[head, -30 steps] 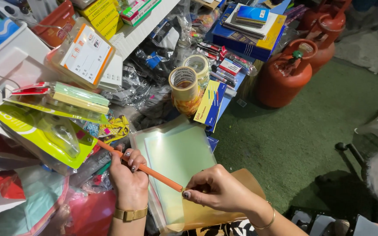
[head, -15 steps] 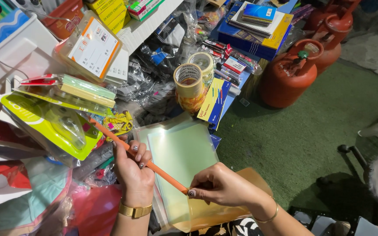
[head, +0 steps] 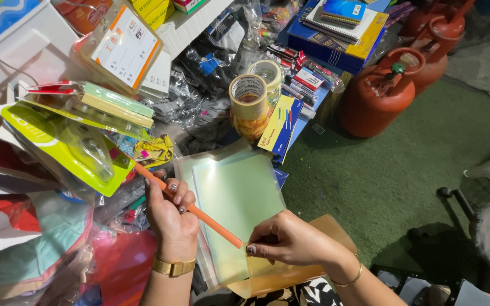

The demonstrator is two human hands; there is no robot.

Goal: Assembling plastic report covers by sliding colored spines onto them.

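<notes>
At lower centre, the left hand (head: 168, 218) clasps an orange stick (head: 191, 208); the right hand (head: 287, 241) pinches its lower tip over a green sheet (head: 236, 198), sheet not yet rolled.

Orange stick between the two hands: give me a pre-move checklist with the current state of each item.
1. Left hand has a grip on the orange stick: ok, fingers curl over its middle.
2. Right hand holds the lower end of the stick: ok, fingertips pinch there.
3. Stick lies across the pale green plastic sheets: ok, it crosses them diagonally.
4. Upper end of the stick is free: cannot tell, it runs under the lime blister pack.
5. Tape rolls are apart from the hands: ok, they stand beyond the sheets.
6. Brown envelope under the sheets lies flat: cannot tell, the right hand covers most of it.
</notes>
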